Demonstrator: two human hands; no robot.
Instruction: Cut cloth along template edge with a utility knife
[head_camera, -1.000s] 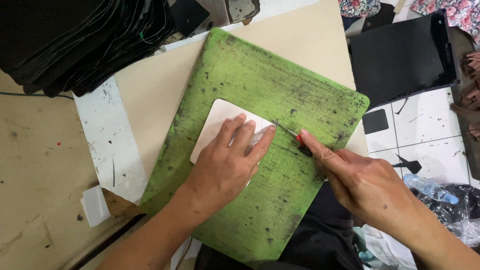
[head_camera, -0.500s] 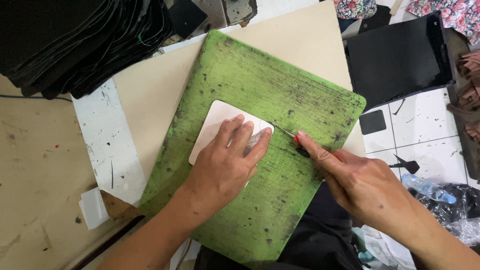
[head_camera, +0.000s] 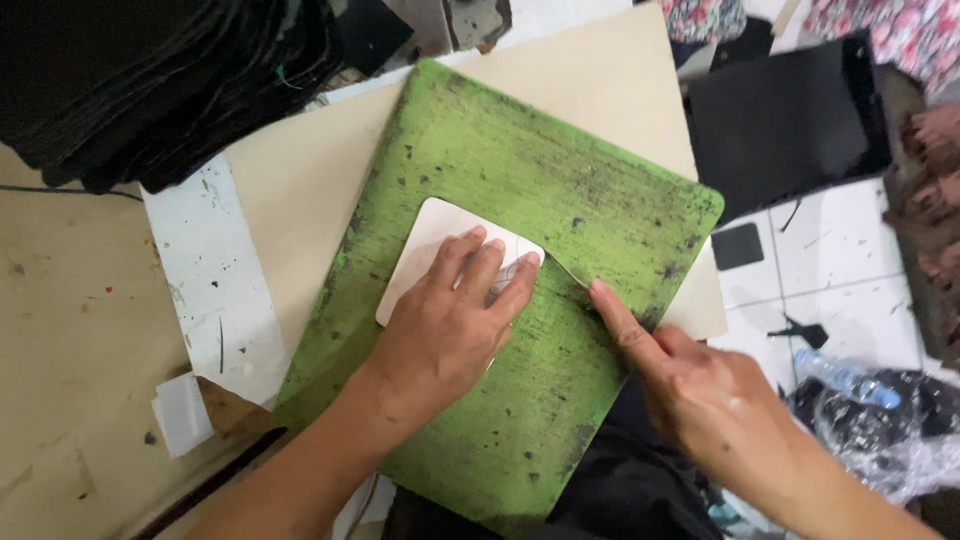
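This looks like a small craft workshop for cutting sheet material. A worn, stained green cutting mat (head_camera: 560, 200) lies on a paint-flecked bench (head_camera: 70, 360). Up-left of the mat sits a stack of black sheet material (head_camera: 150, 80); under the mat lies a beige board (head_camera: 600, 90). To the mat's right is white tiled floor (head_camera: 830, 260) with scraps.

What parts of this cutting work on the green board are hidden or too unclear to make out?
All from the head view:
- The near part of the pale rounded template piece lies hidden under the left hand.
- The thin cutting blade shows only its tip; the right hand covers the handle.
- The worn green cutting board has its near corner cut off by the bottom edge.
- The plastic bottle is blurred.
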